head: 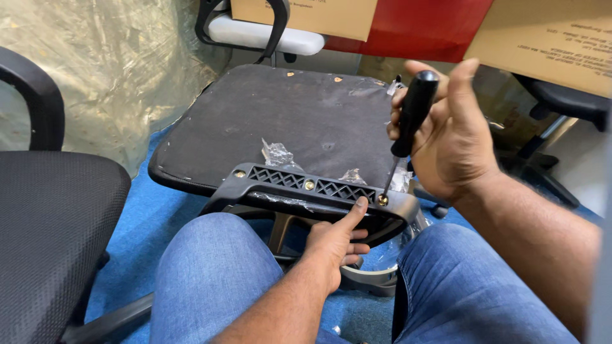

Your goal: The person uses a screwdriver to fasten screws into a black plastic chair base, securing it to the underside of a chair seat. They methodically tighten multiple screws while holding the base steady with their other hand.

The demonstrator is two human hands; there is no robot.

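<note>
Two knees in blue jeans (210, 280) fill the bottom of the frame, with a black mesh chair (51, 236) at the left edge and cardboard boxes (548, 38) along the top. Between the knees, the left hand (331, 245) is wrapped around the black plastic armrest bracket (306, 191), thumb pressed on its top edge. At right of centre, the right hand (446, 134) is closed around the black handle of a screwdriver (411, 118), whose tip sits on a brass screw (382, 200) at the bracket's right end, just beside the left thumb. The bracket lies against the upturned seat base (280, 121), mid-frame.
</note>
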